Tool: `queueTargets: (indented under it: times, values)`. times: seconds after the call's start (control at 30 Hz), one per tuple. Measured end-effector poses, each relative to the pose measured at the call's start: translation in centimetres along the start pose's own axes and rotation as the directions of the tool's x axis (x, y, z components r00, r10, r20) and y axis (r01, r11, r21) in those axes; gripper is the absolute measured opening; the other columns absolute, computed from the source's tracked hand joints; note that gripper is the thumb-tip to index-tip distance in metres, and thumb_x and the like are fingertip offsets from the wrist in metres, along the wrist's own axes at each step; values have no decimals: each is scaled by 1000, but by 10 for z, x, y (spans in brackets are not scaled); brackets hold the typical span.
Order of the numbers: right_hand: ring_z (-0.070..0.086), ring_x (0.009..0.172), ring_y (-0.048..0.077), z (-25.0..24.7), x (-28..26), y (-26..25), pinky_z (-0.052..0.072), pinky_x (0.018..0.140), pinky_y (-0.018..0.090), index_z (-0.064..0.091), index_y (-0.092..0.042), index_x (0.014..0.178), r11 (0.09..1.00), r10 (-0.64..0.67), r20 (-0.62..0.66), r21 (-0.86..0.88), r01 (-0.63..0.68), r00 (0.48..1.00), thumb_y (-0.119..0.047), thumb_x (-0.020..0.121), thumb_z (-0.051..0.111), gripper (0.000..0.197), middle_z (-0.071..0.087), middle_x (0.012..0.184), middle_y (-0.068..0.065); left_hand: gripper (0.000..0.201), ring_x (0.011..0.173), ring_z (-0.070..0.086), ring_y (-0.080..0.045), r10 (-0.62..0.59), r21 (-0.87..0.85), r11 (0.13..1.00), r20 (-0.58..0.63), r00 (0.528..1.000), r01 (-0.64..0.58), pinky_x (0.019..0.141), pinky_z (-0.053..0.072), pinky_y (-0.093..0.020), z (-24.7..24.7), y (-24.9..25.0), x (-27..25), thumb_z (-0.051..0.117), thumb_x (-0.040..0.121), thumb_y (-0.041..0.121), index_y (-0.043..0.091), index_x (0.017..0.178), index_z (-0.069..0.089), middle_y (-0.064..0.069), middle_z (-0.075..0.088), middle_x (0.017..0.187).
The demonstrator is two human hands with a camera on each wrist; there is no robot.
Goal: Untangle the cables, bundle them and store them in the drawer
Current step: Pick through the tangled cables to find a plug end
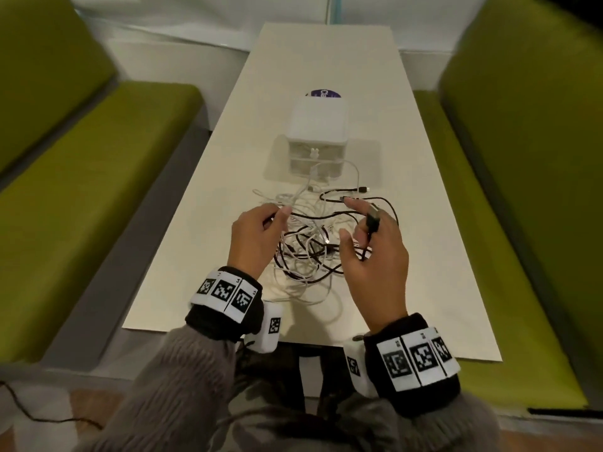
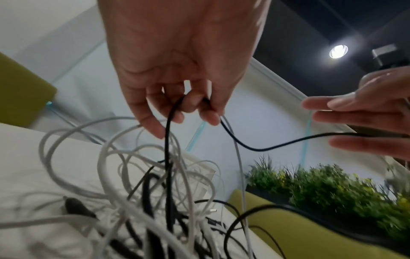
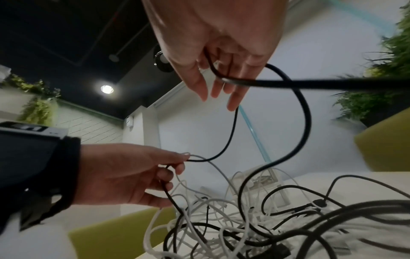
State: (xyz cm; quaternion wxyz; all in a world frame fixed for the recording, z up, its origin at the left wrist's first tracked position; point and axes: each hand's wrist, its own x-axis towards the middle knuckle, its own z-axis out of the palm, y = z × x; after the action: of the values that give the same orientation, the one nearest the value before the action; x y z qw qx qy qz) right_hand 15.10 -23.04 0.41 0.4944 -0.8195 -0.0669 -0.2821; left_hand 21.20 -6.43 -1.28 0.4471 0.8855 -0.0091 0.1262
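Observation:
A tangle of black and white cables [image 1: 303, 256] lies on the cream table [image 1: 424, 256] in front of me. My left hand [image 1: 277, 216] pinches a black cable [image 2: 277, 145] above the tangle's left side. That cable sags across to my right hand [image 1: 362, 223], whose fingers are nearly straight. The cable's black plug [image 1: 372, 220] sticks up between the index and middle fingers, clamped there. In the right wrist view the cable [image 3: 230, 133] threads between the right fingers [image 3: 235, 98]. A white drawer unit [image 1: 316, 125] stands beyond the tangle, white leads trailing from its front.
Green upholstered benches [image 1: 98, 190] [image 1: 522, 190] flank the narrow table. A purple round sticker [image 1: 323, 93] lies behind the drawer unit. Loose black plug ends [image 1: 362, 190] rest right of the tangle. The table's near edge [image 1: 293, 339] is close to my wrists.

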Motion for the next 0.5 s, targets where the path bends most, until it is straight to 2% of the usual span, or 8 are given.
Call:
queueTargets:
  times: [0.07,0.17,0.23,0.27,0.3,0.33,0.4,0.5]
  values:
    - [59,82,5,5,4,-2,49,74,18,54,-42,96,997,36,83,59,-41,996,-11,89,57,32,58,80,-16,36,48,40,-5,6,-101,995,18,1000,-4,50,30,-14,-2,5,2,52,94,36,16,65,60,11,44,45]
    - [63,86,2,21,12,-7,55,68,24,61,-19,102,976,112,183,163,-143,977,-13,91,62,13,60,82,-18,31,55,42,-5,68,-215,976,161,985,-33,56,33,-16,-7,13,4,50,94,36,15,75,63,11,53,57]
    - [62,83,-2,34,18,-10,53,64,19,58,-16,109,973,109,212,175,-147,971,-13,90,64,20,57,84,-16,27,72,53,-12,98,-290,957,263,960,-19,71,40,-23,-12,14,6,45,95,30,12,88,64,-1,62,77]
    - [61,80,-3,41,20,-9,51,63,18,57,-16,109,973,112,218,172,-151,969,-13,89,65,21,58,86,-15,25,80,55,-8,101,-338,941,308,946,10,76,40,-20,-15,14,5,43,96,23,9,91,63,-2,64,86]
    - [60,78,-2,46,22,-9,51,63,20,56,-15,106,973,123,222,166,-162,967,-13,88,66,21,61,89,-12,24,82,54,-2,100,-377,925,350,931,42,76,40,-15,-19,12,4,41,97,15,9,90,63,4,63,87]
    - [60,77,-1,50,24,-7,51,64,22,56,-13,104,972,140,217,153,-176,966,-13,87,67,20,64,90,-8,26,79,52,4,113,-395,917,379,918,50,74,38,-11,-22,9,5,39,97,10,14,86,62,14,61,82]
    - [61,77,1,53,28,-3,50,64,20,57,-8,101,966,188,187,142,-216,964,-11,84,70,22,66,86,-7,29,75,50,9,165,-410,912,416,894,22,72,37,-11,-26,3,6,40,98,9,25,85,60,23,58,75]
    - [64,81,3,56,33,-1,47,71,12,60,-5,100,951,250,100,161,-264,963,-8,78,75,27,68,85,-4,22,89,56,2,276,-454,889,445,852,-51,81,42,-13,-25,-7,8,47,96,15,21,114,60,13,63,100]
